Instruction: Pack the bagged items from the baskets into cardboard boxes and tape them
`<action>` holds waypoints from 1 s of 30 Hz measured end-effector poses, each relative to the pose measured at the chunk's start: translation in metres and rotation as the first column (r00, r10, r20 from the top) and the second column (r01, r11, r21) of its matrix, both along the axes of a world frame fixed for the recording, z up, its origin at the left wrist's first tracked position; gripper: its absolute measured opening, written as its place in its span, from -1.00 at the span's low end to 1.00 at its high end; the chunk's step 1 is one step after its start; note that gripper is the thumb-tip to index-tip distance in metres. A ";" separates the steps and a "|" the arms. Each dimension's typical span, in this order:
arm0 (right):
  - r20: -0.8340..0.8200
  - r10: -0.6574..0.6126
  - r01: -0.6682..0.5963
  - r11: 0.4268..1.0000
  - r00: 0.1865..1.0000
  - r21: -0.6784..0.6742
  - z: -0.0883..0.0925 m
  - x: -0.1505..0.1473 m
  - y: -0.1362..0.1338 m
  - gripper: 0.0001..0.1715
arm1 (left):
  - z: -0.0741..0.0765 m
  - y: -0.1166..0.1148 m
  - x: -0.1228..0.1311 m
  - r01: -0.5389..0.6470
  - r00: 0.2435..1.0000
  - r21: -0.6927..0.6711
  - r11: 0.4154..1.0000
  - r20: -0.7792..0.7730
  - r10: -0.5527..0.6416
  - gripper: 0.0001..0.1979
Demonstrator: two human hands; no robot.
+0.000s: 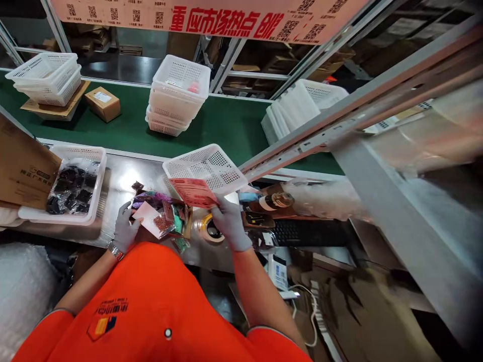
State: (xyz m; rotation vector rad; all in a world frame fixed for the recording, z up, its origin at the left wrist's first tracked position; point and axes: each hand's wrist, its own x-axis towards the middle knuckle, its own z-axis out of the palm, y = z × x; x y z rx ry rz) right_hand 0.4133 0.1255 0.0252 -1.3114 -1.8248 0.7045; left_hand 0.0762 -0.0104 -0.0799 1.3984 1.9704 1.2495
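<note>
My gloved right hand (231, 222) is closed on the edge of a red printed slip (193, 192), which it holds up in front of a white perforated basket (221, 168). My gloved left hand (125, 229) is at the left side of a pile of small clear-bagged goods (178, 217), purple, green and reddish-brown. Its thumb presses on the edge of a white card (148, 219) lying over the pile; its other fingers are partly hidden. Brown cardboard (187, 222) shows at the pile's right side. A roll of tape (212, 229) lies just below my right hand.
To the left, a white basket (98, 196) holds black bagged items beside a cardboard box (22, 166). Stacked baskets (177, 95) and a small carton (103, 104) stand on the green conveyor (130, 133). A keyboard (305, 232) and a metal post (407, 241) are on the right.
</note>
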 end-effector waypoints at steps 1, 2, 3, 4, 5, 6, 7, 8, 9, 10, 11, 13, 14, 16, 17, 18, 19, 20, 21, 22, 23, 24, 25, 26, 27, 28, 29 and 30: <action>0.029 0.077 -0.077 0.997 0.997 -0.011 0.002 -0.005 0.003 -0.60 | 0.002 -0.001 0.000 0.002 1.000 0.018 1.000 0.013 -0.002 -0.94; 0.044 0.142 -0.141 0.990 0.989 -0.023 0.005 -0.010 0.006 -0.57 | 0.004 -0.002 -0.001 -0.001 1.000 0.039 0.999 0.022 0.000 -0.96; 0.049 0.195 -0.194 0.980 0.980 -0.038 0.007 -0.014 0.009 -0.54 | 0.006 -0.003 -0.002 -0.009 1.000 0.062 0.998 0.028 0.007 -0.93; 0.050 0.241 -0.238 0.970 0.969 -0.054 0.010 -0.019 0.011 -0.52 | 0.008 -0.004 -0.003 -0.021 0.999 0.086 0.996 0.032 0.019 -0.91; 0.051 0.282 -0.278 0.958 0.958 -0.072 0.012 -0.024 0.012 -0.51 | 0.010 -0.005 -0.004 -0.039 0.999 0.109 0.993 0.036 0.036 -0.89; 0.055 0.320 -0.315 0.945 0.946 -0.093 0.015 -0.028 0.014 -0.50 | 0.013 -0.005 -0.007 -0.062 0.998 0.127 0.990 0.041 0.057 -0.87; 0.060 0.356 -0.348 0.931 0.933 -0.112 0.017 -0.031 0.017 -0.51 | 0.016 -0.006 -0.009 -0.085 0.996 0.140 0.987 0.048 0.079 -0.86; 0.068 0.389 -0.378 0.917 0.919 -0.128 0.020 -0.034 0.019 -0.52 | 0.021 -0.007 -0.013 -0.107 0.993 0.153 0.982 0.056 0.100 -0.86; 0.076 0.419 -0.407 0.903 0.905 -0.142 0.022 -0.036 0.022 -0.53 | 0.026 -0.007 -0.018 -0.128 0.991 0.171 0.977 0.064 0.118 -0.86; 0.083 0.440 -0.425 0.893 0.894 -0.149 0.024 -0.037 0.026 -0.55 | 0.033 -0.007 -0.023 -0.143 0.989 0.197 0.970 0.070 0.132 -0.87; 0.087 0.451 -0.435 0.887 0.888 -0.151 0.026 -0.037 0.030 -0.56 | 0.042 -0.007 -0.029 -0.154 0.987 0.234 0.960 0.073 0.141 -0.88; 0.088 0.439 -0.425 0.894 0.894 -0.140 0.032 -0.033 0.037 -0.55 | 0.064 -0.003 -0.041 -0.178 0.984 0.332 0.926 0.067 0.165 -0.90; 0.084 0.426 -0.413 0.901 0.901 -0.132 0.035 -0.030 0.039 -0.54 | 0.076 0.002 -0.046 -0.192 0.981 0.384 0.903 0.060 0.183 -0.91; 0.072 0.426 -0.416 0.901 0.902 -0.127 0.040 -0.025 0.040 -0.53 | 0.100 0.019 -0.053 -0.204 0.977 0.470 0.859 0.046 0.208 -0.89; 0.069 0.447 -0.436 0.890 0.892 -0.132 0.041 -0.023 0.038 -0.54 | 0.110 0.031 -0.055 -0.199 0.978 0.501 0.842 0.046 0.203 -0.89; 0.070 0.472 -0.459 0.876 0.879 -0.144 0.042 -0.022 0.035 -0.56 | 0.119 0.047 -0.054 -0.177 0.983 0.521 0.835 0.050 0.177 -0.89; 0.076 0.499 -0.483 0.860 0.863 -0.162 0.041 -0.022 0.030 -0.58 | 0.124 0.065 -0.051 -0.145 0.989 0.534 0.833 0.059 0.134 -0.90; 0.079 0.518 -0.499 0.848 0.852 -0.178 0.040 -0.022 0.025 -0.59 | 0.128 0.085 -0.046 -0.099 0.995 0.539 0.836 0.067 0.075 -0.90; 0.077 0.526 -0.505 0.842 0.847 -0.190 0.038 -0.022 0.020 -0.60 | 0.129 0.107 -0.038 -0.036 0.997 0.523 0.852 0.071 -0.002 -0.89; 0.070 0.524 -0.504 0.842 0.849 -0.195 0.035 -0.022 0.014 -0.58 | 0.128 0.129 -0.028 0.047 0.993 0.482 0.875 0.073 -0.094 -0.86; 0.060 0.516 -0.497 0.846 0.854 -0.194 0.033 -0.021 0.008 -0.55 | 0.124 0.152 -0.017 0.147 0.980 0.424 0.894 0.063 -0.191 -0.83; 0.044 0.505 -0.489 0.852 0.862 -0.186 0.030 -0.019 0.003 -0.53 | 0.120 0.175 -0.003 0.244 0.959 0.367 0.898 0.045 -0.279 -0.83; 0.026 0.490 -0.479 0.861 0.871 -0.173 0.028 -0.016 -0.002 -0.51 | 0.114 0.196 0.012 0.329 0.936 0.303 0.895 0.019 -0.351 -0.83; 0.010 0.474 -0.466 0.870 0.880 -0.163 0.026 -0.012 -0.008 -0.50 | 0.108 0.215 0.028 0.394 0.914 0.244 0.886 -0.007 -0.405 -0.83; -0.006 0.456 -0.451 0.879 0.890 -0.156 0.025 -0.007 -0.013 -0.50 | 0.101 0.233 0.044 0.456 0.888 0.180 0.872 -0.033 -0.458 -0.84; -0.026 0.435 -0.433 0.888 0.900 -0.153 0.025 -0.002 -0.018 -0.49 | 0.095 0.248 0.059 0.503 0.864 0.111 0.857 -0.055 -0.500 -0.84; -0.049 0.410 -0.412 0.898 0.911 -0.156 0.025 0.004 -0.023 -0.49 | 0.089 0.261 0.074 0.544 0.838 0.037 0.838 -0.080 -0.540 -0.84; -0.075 0.380 -0.388 0.907 0.922 -0.162 0.026 0.009 -0.027 -0.48 | 0.084 0.272 0.086 0.584 0.804 -0.042 0.811 -0.108 -0.584 -0.84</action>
